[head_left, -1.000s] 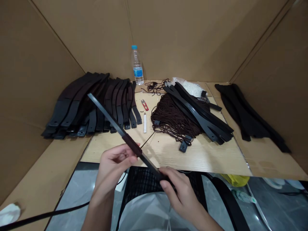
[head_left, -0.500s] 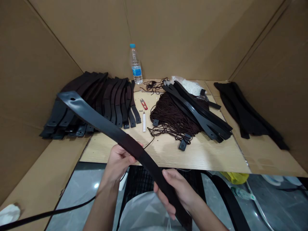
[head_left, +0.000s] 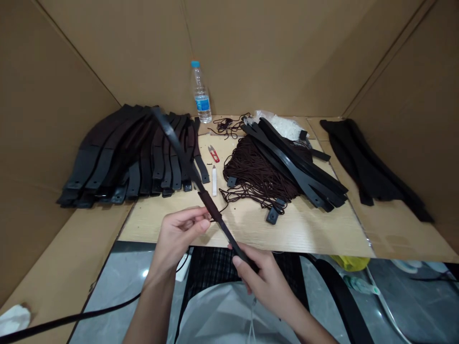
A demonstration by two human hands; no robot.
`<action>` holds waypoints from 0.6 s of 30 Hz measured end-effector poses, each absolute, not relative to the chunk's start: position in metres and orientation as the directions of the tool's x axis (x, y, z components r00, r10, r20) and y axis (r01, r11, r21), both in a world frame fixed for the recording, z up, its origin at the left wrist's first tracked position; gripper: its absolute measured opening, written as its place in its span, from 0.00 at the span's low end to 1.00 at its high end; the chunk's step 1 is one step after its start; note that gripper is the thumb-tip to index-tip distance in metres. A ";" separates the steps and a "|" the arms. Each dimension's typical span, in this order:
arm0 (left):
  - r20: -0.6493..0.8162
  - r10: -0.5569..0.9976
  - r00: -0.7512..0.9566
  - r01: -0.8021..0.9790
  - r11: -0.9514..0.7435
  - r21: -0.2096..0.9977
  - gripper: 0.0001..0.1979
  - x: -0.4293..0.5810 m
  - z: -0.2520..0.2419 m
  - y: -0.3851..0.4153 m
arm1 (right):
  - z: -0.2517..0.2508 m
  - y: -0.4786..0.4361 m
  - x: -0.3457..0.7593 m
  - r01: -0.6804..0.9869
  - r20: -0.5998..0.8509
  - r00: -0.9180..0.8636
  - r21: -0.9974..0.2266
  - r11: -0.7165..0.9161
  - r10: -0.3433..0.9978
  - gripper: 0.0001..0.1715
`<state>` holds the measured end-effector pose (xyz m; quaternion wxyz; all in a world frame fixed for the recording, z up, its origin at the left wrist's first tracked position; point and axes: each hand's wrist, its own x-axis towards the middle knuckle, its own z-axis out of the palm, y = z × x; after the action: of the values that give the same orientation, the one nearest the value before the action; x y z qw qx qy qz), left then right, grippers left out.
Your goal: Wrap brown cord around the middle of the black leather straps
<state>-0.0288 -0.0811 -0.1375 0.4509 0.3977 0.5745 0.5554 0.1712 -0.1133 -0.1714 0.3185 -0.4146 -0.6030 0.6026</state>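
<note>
My right hand (head_left: 256, 272) grips the lower part of a long, curved black strip (head_left: 181, 155), turned nearly edge-on and slanting up to the left. Dark brown cord is wound tightly round its middle as a wrapped band (head_left: 211, 206). My left hand (head_left: 184, 229) is beside that band, thumb and forefinger pinched on the dark cord (head_left: 213, 220) at its edge. The cord also runs toward a large heap of brown cord (head_left: 258, 167) on the table. The far end of the strip is blurred.
Wrapped black strips (head_left: 103, 157) are stacked at left. More strips (head_left: 287, 157) lie across the cord heap, others (head_left: 369, 167) at far right. Red thread snips (head_left: 214, 154), a white pencil-like stick (head_left: 214, 181) and a water bottle (head_left: 202, 95) are mid-table. Cardboard walls (head_left: 268, 57) surround the table.
The strip has turned from flat-face to nearly edge-on, its far end swinging right and up. My left hand has come off the strip's face to the cord beside it; my right hand keeps its grip.
</note>
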 end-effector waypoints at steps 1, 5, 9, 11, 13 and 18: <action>-0.080 0.955 -0.285 -0.048 0.069 0.996 0.12 -0.029 -0.137 -0.080 | -0.171 -0.113 0.172 0.086 -0.178 -0.485 -0.984 -0.156 0.856 0.24; -0.084 0.960 -0.266 -0.063 0.070 0.996 0.11 -0.029 -0.139 -0.079 | -0.170 -0.111 0.171 -0.042 -0.307 -0.618 -0.906 -0.421 0.723 0.36; -0.148 0.962 -0.230 -0.120 0.123 0.985 0.16 -0.028 -0.138 -0.082 | -0.171 -0.110 0.169 -0.038 -0.269 -0.522 -0.941 -0.338 0.809 0.32; -0.179 0.967 -0.181 -0.154 0.151 0.976 0.19 -0.028 -0.134 -0.084 | -0.173 -0.108 0.170 0.057 -0.164 -0.395 -0.986 -0.154 0.904 0.24; -0.200 0.970 -0.137 -0.167 0.177 0.970 0.21 -0.028 -0.129 -0.087 | -0.176 -0.105 0.172 0.191 -0.023 -0.297 -0.981 0.036 0.955 0.18; -0.273 0.960 -0.055 -0.146 0.263 0.954 0.19 -0.028 -0.118 -0.094 | -0.185 -0.103 0.179 0.423 0.227 -0.222 -0.854 0.304 0.948 0.20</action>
<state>-0.0280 -0.0936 -0.1180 0.5773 0.3729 0.5461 0.4791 0.1786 -0.1032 -0.1853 0.3915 -0.4854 -0.7061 0.3355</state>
